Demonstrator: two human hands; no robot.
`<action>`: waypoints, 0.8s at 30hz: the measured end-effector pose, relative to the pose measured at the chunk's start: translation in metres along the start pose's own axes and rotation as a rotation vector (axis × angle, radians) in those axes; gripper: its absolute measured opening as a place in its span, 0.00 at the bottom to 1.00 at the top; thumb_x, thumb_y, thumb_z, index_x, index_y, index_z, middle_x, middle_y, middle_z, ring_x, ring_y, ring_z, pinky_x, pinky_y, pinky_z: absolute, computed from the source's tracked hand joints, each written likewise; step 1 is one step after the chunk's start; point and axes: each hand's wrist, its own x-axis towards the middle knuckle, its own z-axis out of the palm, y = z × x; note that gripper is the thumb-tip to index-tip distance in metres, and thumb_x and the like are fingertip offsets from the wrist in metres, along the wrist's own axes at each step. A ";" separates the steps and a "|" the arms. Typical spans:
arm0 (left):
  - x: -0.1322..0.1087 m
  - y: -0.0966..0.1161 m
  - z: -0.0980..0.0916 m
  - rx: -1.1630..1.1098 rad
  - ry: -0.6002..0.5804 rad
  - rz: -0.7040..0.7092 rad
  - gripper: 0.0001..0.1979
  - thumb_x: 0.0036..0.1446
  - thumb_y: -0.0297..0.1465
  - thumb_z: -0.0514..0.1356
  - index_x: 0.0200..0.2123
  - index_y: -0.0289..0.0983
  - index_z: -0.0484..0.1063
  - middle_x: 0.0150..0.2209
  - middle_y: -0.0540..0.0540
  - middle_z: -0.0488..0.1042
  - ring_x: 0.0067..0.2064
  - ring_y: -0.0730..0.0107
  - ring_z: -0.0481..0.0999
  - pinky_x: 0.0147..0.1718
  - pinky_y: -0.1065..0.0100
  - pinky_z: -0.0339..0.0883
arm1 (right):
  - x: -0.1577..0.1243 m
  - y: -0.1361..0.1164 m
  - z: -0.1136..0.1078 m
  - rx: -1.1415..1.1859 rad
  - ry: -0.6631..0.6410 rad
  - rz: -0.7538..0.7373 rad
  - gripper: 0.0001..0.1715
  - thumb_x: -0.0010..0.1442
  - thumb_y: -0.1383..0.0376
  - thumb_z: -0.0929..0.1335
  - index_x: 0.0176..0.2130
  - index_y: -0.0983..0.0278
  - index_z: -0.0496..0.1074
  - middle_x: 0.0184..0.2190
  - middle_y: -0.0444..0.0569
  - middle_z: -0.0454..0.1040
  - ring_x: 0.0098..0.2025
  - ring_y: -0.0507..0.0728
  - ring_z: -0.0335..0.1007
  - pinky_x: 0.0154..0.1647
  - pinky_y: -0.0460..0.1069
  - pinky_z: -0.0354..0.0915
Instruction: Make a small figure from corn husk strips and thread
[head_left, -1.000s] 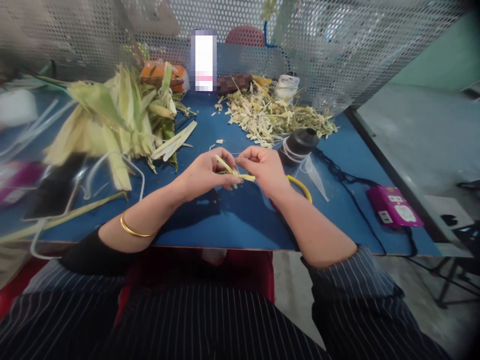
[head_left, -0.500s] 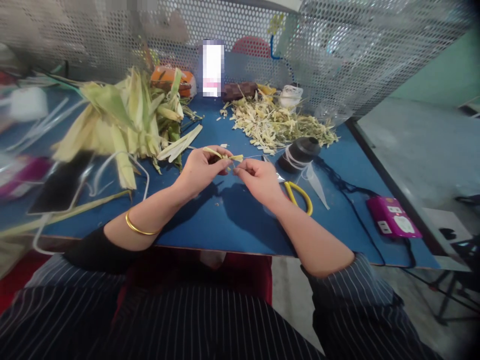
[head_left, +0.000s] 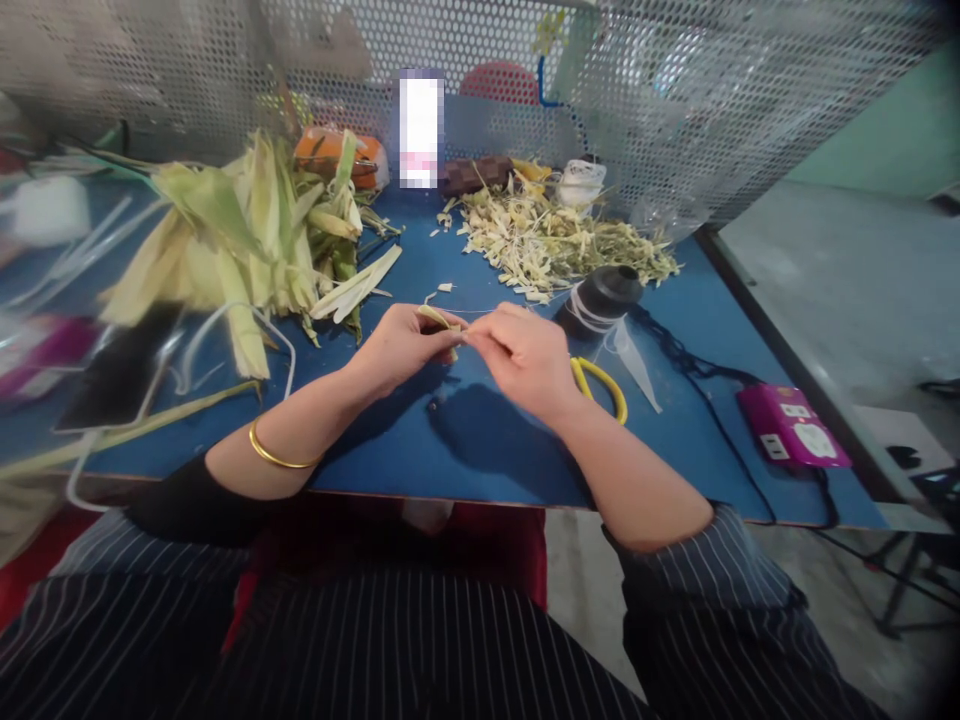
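My left hand (head_left: 401, 345) and my right hand (head_left: 525, 355) meet above the blue table (head_left: 465, 450), fingers pinched together. Between them is a small pale yellow strip of corn husk (head_left: 442, 318), held by my left hand's fingertips. My right hand pinches at the same spot, and a thin white thread (head_left: 495, 311) runs from there towards the dark thread spool (head_left: 602, 293). Most of the strip is hidden by the fingers. A gold bangle sits on my left wrist.
A heap of green and yellow corn husks (head_left: 240, 230) lies at the left, a pile of shredded husk bits (head_left: 555, 240) at the back. Yellow-handled scissors (head_left: 600, 380) lie beside my right hand. A pink power strip (head_left: 791, 425) with black cable sits right. Perforated metal screen behind.
The hands have closed in on each other, and the husk strip is now more covered by the fingers. My right hand rose slightly towards the left one.
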 end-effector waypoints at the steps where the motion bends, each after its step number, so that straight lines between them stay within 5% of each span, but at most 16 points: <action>1: -0.001 0.002 0.000 0.018 -0.042 -0.010 0.10 0.48 0.31 0.64 0.33 0.31 0.78 0.29 0.44 0.78 0.27 0.73 0.73 0.30 0.68 0.69 | 0.001 0.002 -0.002 0.046 0.039 0.039 0.12 0.63 0.66 0.62 0.30 0.64 0.71 0.26 0.45 0.67 0.30 0.51 0.63 0.32 0.48 0.58; 5: -0.006 0.009 0.003 0.062 -0.133 -0.045 0.09 0.48 0.31 0.65 0.34 0.31 0.76 0.31 0.44 0.77 0.29 0.71 0.75 0.31 0.67 0.70 | 0.004 0.009 -0.005 0.145 0.104 0.148 0.10 0.60 0.68 0.66 0.26 0.63 0.70 0.25 0.44 0.69 0.30 0.51 0.63 0.33 0.48 0.58; 15: -0.009 0.013 0.004 -0.050 -0.264 -0.016 0.14 0.46 0.27 0.67 0.32 0.35 0.64 0.28 0.48 0.76 0.29 0.72 0.76 0.30 0.68 0.72 | 0.010 0.016 -0.001 0.480 -0.012 0.554 0.10 0.50 0.60 0.72 0.26 0.65 0.72 0.18 0.41 0.66 0.22 0.48 0.54 0.24 0.46 0.52; 19: -0.007 0.014 0.002 -0.094 -0.209 0.036 0.15 0.48 0.30 0.67 0.39 0.34 0.69 0.31 0.46 0.77 0.32 0.71 0.77 0.33 0.68 0.73 | 0.008 0.021 0.005 0.545 -0.001 0.614 0.11 0.51 0.60 0.71 0.25 0.65 0.70 0.17 0.39 0.62 0.21 0.47 0.50 0.23 0.46 0.48; 24: -0.002 0.009 -0.001 -0.149 0.027 0.033 0.11 0.49 0.31 0.66 0.35 0.32 0.75 0.32 0.45 0.77 0.30 0.75 0.74 0.34 0.69 0.72 | 0.003 0.019 0.013 0.281 -0.040 0.488 0.10 0.56 0.63 0.68 0.25 0.64 0.68 0.18 0.39 0.59 0.22 0.48 0.50 0.25 0.47 0.49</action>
